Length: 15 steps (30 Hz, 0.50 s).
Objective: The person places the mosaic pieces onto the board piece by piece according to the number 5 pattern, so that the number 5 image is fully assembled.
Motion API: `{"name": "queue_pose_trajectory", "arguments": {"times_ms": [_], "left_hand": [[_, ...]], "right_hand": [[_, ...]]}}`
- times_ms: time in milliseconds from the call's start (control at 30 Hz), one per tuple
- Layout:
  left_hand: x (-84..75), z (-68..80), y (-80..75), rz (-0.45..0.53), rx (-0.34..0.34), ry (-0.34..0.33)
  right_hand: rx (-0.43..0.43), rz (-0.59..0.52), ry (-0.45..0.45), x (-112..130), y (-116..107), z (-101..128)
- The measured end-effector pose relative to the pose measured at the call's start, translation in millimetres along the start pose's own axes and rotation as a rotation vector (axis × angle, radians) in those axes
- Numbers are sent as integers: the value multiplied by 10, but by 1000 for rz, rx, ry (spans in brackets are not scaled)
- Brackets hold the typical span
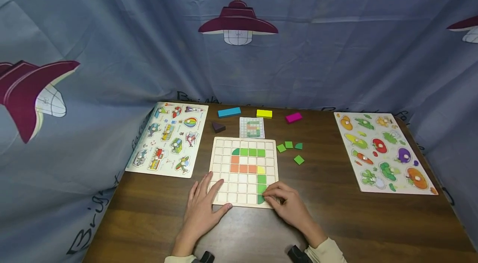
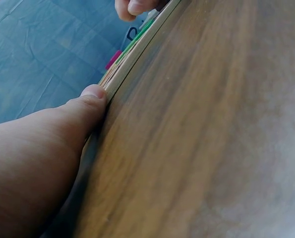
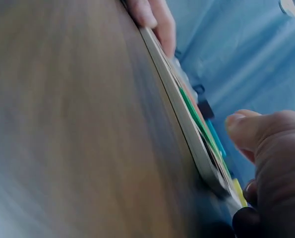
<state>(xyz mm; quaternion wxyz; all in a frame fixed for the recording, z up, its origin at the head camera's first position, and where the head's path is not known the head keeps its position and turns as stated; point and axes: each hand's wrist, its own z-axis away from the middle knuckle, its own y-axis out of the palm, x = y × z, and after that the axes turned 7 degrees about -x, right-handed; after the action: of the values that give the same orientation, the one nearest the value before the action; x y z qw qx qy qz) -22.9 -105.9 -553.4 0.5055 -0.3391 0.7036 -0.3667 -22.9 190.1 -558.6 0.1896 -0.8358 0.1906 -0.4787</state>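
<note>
**Both hands at the near edge of the grid board**

The right hand [image 1: 289,205] rests on the near right corner of the grid board [image 1: 224,159], its fingers curled down onto a green tile [image 1: 260,199] in the bottom row; whether it pinches the tile or only presses it cannot be told. From the right wrist view the thumb hangs just above the board's edge. The left hand [image 1: 203,207] lies flat with straight, spread fingers on the near left corner of the board, holding nothing, and in the left wrist view its thumb [image 2: 90,101] touches the board's side.

The board sits in the middle of the brown desk [image 1: 336,221], close to the person. On it, green tiles form a row near the top and a column down the right, with 3 orange tiles [image 1: 243,168] and 1 yellow tile [image 1: 261,170] between them.

Just beyond the board lies a small pattern card [image 1: 252,127]. To the right of the board, 4 loose green tiles [image 1: 289,147] lie scattered. Along the far edge of the desk are a blue block [image 1: 229,112], a yellow block [image 1: 264,113], a pink block [image 1: 293,118] and a dark brown wedge [image 1: 218,127].

A vehicle puzzle [image 1: 168,138] lies at the left, a vegetable puzzle [image 1: 384,151] at the right. A blue curtain [image 1: 149,47] printed with lamps hangs behind.
</note>
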Motion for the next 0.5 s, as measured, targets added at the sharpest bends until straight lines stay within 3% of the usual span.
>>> {"name": "queue_pose_trajectory", "arguments": {"times_ms": [200,367,500], "left_hand": [[-7,22,9,4,-2,-6],[-6,36,13,-3,-14,-5],[-8,7,6,0,-18,-1]], "right_hand": [[-151,41,34,-185,-154,-103],[-301,260,102,-466,-363,-292],[-316,392,220,-647,-491,-427]]}}
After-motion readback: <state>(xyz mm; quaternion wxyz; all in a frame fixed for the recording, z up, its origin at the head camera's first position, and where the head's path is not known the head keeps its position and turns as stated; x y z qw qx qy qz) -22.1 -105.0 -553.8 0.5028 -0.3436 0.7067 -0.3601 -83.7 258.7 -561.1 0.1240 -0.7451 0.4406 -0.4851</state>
